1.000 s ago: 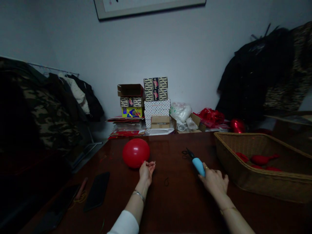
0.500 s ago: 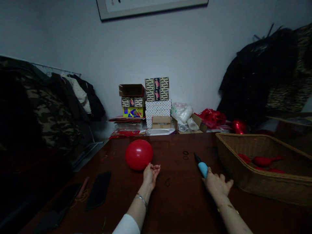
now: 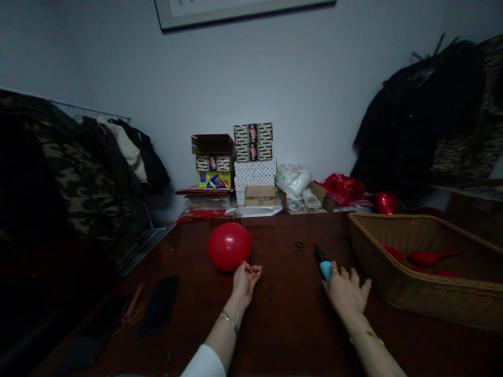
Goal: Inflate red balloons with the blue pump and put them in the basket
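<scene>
Red balloon (image 3: 229,246), inflated, resting on the dark wooden table (image 3: 291,324) left of centre; its neck end meets the fingertips of the left hand (image 3: 245,277). That hand lies with its fingers curled together and pinched at the balloon's neck, a bracelet at the wrist and a white sleeve further back along the forearm. The right hand (image 3: 346,291) rests on the table with fingers spread and loose, its forefinger side laid over the rear of a blue hand pump (image 3: 324,268) whose black nozzle points away from the person; whether the hand actually grips the pump cannot be told.

Between the two hands, a small dark ring (image 3: 269,292) lies on the table surface. Near the left edge lie a black phone (image 3: 159,306) and, just beside it, a reddish stick (image 3: 133,301). Beyond the pump, two more small dark rings (image 3: 299,248) lie together. To the right stands a wicker basket (image 3: 377,262), holding uninflated red balloons (image 3: 427,257).

At the far edge of the table, against the wall, a stack of patterned boxes (image 3: 253,163) rises beside an open cardboard box (image 3: 212,144), with a white plastic bag (image 3: 293,180) and red wrapping (image 3: 342,189) to the right. Dark coats (image 3: 408,125) hang at the right; camouflage clothing (image 3: 78,183) hangs at the left. A framed picture (image 3: 236,10) crosses the top of the wall.
</scene>
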A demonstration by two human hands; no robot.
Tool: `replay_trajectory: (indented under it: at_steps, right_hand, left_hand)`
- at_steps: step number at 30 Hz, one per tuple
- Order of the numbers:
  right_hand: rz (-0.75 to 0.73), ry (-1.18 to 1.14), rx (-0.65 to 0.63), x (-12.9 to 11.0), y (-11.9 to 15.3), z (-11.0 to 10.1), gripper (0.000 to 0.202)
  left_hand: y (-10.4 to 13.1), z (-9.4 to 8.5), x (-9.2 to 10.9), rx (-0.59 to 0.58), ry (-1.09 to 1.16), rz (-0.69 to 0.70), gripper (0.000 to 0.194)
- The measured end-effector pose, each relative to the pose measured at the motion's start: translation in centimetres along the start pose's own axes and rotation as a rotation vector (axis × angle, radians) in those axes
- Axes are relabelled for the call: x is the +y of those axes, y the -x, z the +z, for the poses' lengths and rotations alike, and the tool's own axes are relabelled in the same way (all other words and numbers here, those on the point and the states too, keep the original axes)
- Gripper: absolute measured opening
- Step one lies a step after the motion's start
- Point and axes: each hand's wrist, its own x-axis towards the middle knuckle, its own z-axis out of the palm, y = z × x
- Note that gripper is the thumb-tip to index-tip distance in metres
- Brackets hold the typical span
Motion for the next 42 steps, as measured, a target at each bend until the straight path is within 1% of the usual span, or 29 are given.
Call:
replay_trajectory:
  at_steps: [5,9,12,14,18,21,24,26,29,32,34,36,38,40,41,42]
  right_hand:
    - [-0.083,-0.026,0.101,-0.7,0.2,-0.8,0.056]
    - [-0.146,-0.064,0.155,-1.6,0.3,-1.3,0.064]
    - [-0.214,-0.196,0.234,-2.4,0.6,-2.1,0.073]
    - [-0.283,-0.315,0.306,-3.1,1.1,-2.8,0.079]
    - [-0.434,-0.45,0.394,-4.3,2.3,-4.4,0.089]
    - [-0.528,-0.501,0.434,-4.9,3.1,-5.5,0.089]
    - [-0.593,-0.529,0.48,-5.1,3.7,-6.2,0.086]
    - [-0.625,-0.544,0.524,-5.0,3.9,-6.4,0.084]
    - [-0.659,-0.546,0.574,-4.8,4.1,-6.5,0.078]
    - [-0.663,-0.509,0.578,-4.7,4.2,-6.5,0.068]
    - [-0.63,-0.483,0.573,-4.7,4.2,-6.4,0.061]
    - [-0.601,-0.467,0.55,-4.7,4.3,-6.5,0.055]
    - [-0.599,-0.459,0.517,-4.7,4.4,-6.8,0.052]
    - [-0.619,-0.457,0.493,-4.9,4.6,-7.0,0.051]
    - [-0.625,-0.459,0.486,-5.1,4.8,-7.2,0.05]
    - [-0.629,-0.461,0.479,-5.3,5.0,-7.3,0.05]
  left_hand:
    - [0.7,0.5,0.3,-0.059,-0.027,-0.004,0.027]
    - [1.3,1.3,0.7,-0.111,-0.027,0.0,0.025]
    - [2.1,2.1,0.9,-0.155,-0.014,-0.018,0.024]
    - [2.7,2.8,0.9,-0.207,0.001,-0.046,0.024]
    - [4.4,4.2,0.8,-0.31,0.042,-0.13,0.022]
    - [6.1,5.2,0.7,-0.393,0.06,-0.226,0.023]
    - [7.7,5.8,0.2,-0.484,0.019,-0.36,0.026]
    - [8.5,5.8,-0.3,-0.546,-0.042,-0.438,0.028]
    - [9.1,5.3,-1.0,-0.65,-0.132,-0.528,0.03]
    - [9.3,4.6,-1.2,-0.725,-0.187,-0.565,0.031]
    - [9.3,4.0,-0.8,-0.775,-0.262,-0.557,0.032]
    - [9.3,3.6,0.0,-0.811,-0.402,-0.528,0.032]
    - [9.3,3.2,1.2,-0.802,-0.581,-0.454,0.032]
    - [9.2,2.9,2.8,-0.755,-0.757,-0.316,0.033]
    - [9.2,2.8,3.7,-0.722,-0.838,-0.218,0.032]
    - [9.2,2.7,4.5,-0.682,-0.872,-0.076,0.027]
